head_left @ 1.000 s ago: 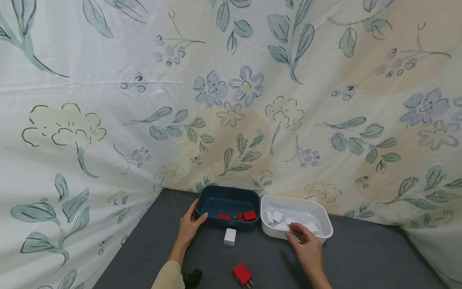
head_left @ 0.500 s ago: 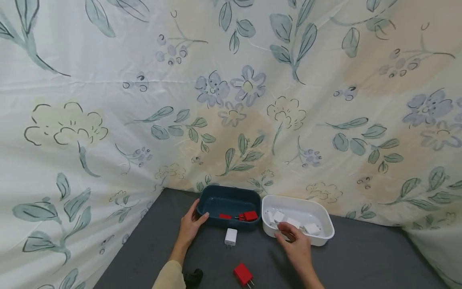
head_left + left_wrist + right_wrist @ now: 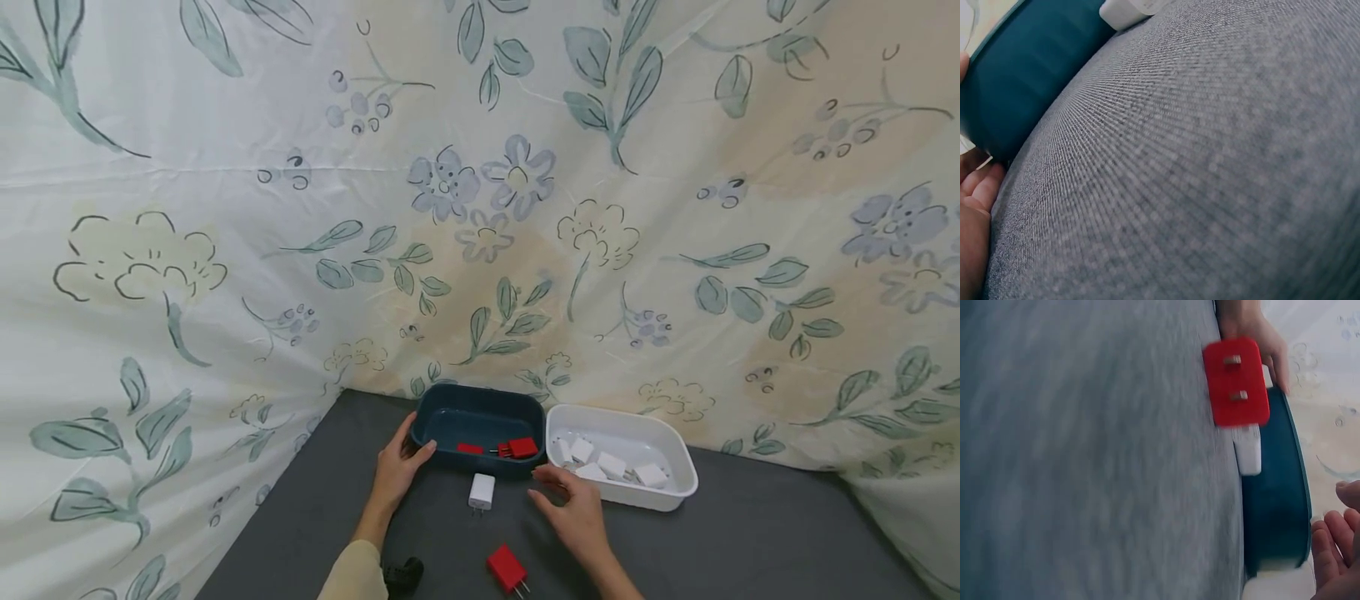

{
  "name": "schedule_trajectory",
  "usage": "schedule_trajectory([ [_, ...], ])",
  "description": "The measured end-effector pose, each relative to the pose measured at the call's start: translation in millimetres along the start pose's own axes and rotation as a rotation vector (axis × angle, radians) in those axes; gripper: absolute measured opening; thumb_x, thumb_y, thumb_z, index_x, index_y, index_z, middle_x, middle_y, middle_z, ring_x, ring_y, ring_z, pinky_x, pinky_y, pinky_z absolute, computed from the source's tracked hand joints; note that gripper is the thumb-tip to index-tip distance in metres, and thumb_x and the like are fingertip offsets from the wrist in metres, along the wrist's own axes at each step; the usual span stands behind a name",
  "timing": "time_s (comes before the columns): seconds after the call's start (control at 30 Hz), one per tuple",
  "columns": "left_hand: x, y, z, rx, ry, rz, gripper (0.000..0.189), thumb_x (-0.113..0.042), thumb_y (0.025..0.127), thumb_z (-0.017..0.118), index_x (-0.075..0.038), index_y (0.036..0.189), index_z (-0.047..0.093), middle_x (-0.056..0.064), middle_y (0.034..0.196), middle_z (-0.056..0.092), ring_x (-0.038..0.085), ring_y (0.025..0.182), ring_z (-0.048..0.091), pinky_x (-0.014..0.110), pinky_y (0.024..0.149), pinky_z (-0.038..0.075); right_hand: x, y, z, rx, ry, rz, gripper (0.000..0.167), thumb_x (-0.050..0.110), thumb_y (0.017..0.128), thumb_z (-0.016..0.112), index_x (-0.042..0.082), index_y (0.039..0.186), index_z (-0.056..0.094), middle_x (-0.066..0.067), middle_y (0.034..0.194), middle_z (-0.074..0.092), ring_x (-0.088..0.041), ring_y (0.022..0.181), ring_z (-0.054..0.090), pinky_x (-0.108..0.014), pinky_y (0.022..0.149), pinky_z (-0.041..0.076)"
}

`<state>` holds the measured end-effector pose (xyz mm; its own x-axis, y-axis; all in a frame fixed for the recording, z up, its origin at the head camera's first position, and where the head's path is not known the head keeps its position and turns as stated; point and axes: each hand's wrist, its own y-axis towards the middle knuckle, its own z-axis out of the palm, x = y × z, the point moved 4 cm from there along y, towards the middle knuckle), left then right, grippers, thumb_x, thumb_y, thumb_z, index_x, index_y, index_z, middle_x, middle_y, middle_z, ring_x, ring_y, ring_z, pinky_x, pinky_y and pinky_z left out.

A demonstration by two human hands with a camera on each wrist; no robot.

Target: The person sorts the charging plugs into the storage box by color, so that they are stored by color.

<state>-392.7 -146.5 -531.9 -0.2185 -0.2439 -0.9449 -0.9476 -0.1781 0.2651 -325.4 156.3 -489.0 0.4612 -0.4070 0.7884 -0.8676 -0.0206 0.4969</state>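
My left hand (image 3: 395, 471) grips the left end of a dark teal bin (image 3: 457, 421), thumb at its near rim. Inside lie a red plug charger (image 3: 522, 448) with metal prongs and another red piece (image 3: 470, 449), partly hidden by the near wall. My right hand (image 3: 576, 510) hovers with nothing in it, thumb and fingers apart, before the corner where the two bins meet. A white plug charger (image 3: 482, 492) rests in front of the teal bin. Closer to me lies a red plug charger (image 3: 507, 568), its two prongs plain in the right wrist view (image 3: 1237, 381).
A white bin (image 3: 637, 421) stands against the teal bin's right side, with several white plug chargers (image 3: 611, 465) in it. A dark grey cloth (image 3: 720, 550) covers the table. Floral fabric (image 3: 480, 267) hangs behind and at both sides. A small black object (image 3: 405, 575) is beside my left sleeve.
My right hand has moved left from over the white bin to in front of the bins' meeting corner. The left hand keeps its place on the teal bin.
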Motion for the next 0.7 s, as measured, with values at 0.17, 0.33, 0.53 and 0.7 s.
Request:
schedule_trajectory([
  [0.17, -1.1, 0.2, 1.9, 0.004, 0.001, 0.028, 0.072, -0.027, 0.087, 0.074, -0.015, 0.149, 0.04, 0.023, 0.146, 0.048, 0.035, 0.13, 0.053, 0.05, 0.104, 0.045, 1, -2.5, 11, 0.048, -0.026, 0.038, 0.032, 0.003, 0.073, 0.083, 0.006, 0.102, 0.072, -0.004, 0.097, 0.075, -0.024, 0.088, 0.073, -0.027, 0.079, 0.059],
  [0.33, -0.7, 0.4, 2.9, 0.005, 0.009, 0.038, 0.072, -0.027, 0.088, 0.074, -0.013, 0.149, 0.04, 0.024, 0.146, 0.047, 0.037, 0.13, 0.053, 0.051, 0.104, 0.045, 2, -3.4, 17, 0.065, -0.041, 0.034, 0.032, 0.002, 0.072, 0.083, 0.007, 0.102, 0.072, -0.003, 0.096, 0.075, -0.021, 0.087, 0.073, -0.023, 0.077, 0.058],
  [0.53, -0.2, 0.1, 1.0, 0.013, -0.011, 0.008, 0.073, -0.027, 0.088, 0.073, -0.016, 0.15, 0.038, 0.021, 0.15, 0.044, 0.035, 0.134, 0.049, 0.051, 0.107, 0.043, 2, -2.5, 24, 0.101, -0.047, 0.028, 0.032, 0.005, 0.074, 0.083, 0.006, 0.104, 0.072, -0.004, 0.099, 0.074, -0.022, 0.089, 0.072, -0.023, 0.078, 0.058],
  [0.7, 0.6, -0.1, -0.5, 0.011, -0.011, 0.008, 0.073, -0.027, 0.088, 0.073, -0.016, 0.15, 0.038, 0.02, 0.15, 0.044, 0.035, 0.133, 0.05, 0.05, 0.107, 0.043, 0, -2.1, 29, 0.122, -0.034, 0.044, 0.032, 0.005, 0.074, 0.082, 0.005, 0.104, 0.072, -0.005, 0.099, 0.074, -0.022, 0.09, 0.072, -0.024, 0.079, 0.058],
])
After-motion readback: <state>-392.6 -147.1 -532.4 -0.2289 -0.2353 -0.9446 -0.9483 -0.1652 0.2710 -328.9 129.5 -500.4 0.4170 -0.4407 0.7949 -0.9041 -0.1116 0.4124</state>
